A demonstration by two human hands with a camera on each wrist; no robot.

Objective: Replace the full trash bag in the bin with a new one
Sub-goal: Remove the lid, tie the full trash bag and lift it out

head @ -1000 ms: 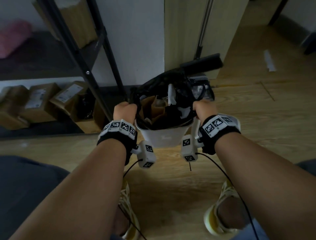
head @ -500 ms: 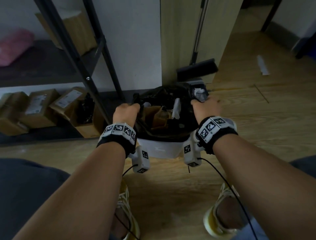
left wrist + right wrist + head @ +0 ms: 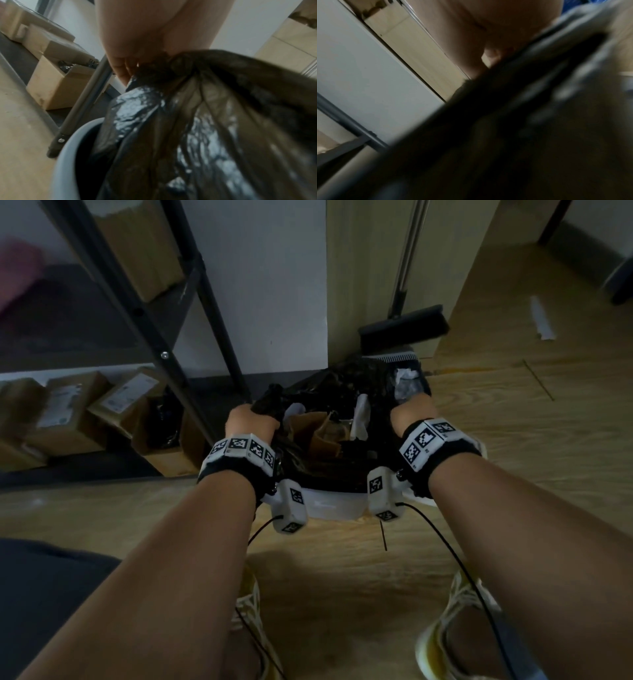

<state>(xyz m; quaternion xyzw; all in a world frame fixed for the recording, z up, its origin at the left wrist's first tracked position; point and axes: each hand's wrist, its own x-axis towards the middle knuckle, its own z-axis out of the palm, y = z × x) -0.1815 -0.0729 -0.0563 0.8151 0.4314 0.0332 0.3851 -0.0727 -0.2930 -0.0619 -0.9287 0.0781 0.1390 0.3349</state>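
A white bin [image 3: 334, 505] stands on the wooden floor in front of me, lined with a full black trash bag [image 3: 346, 385]. Brown paper and white scraps [image 3: 317, 428] show inside the bag's open mouth. My left hand [image 3: 251, 419] grips a bunched fold of the bag's left edge, and the left wrist view shows the black plastic [image 3: 188, 121] gathered under my fingers [image 3: 120, 70] above the bin's rim [image 3: 63, 159]. My right hand [image 3: 411, 412] grips the bag's right edge; the right wrist view is blurred, with dark bag [image 3: 505, 121] filling it.
A black metal shelf frame [image 3: 191, 344] with cardboard boxes [image 3: 68, 412] stands at the left. A broom and dustpan [image 3: 404, 326] lean against a wooden panel just behind the bin. My feet in yellow-white shoes [image 3: 455, 628] sit near the front; a paper scrap [image 3: 541, 318] lies far right.
Both hands have kept their hold on the bag's edges. The bag has sunk lower relative to the broom head and looks flatter and wider. The view has shifted slightly.
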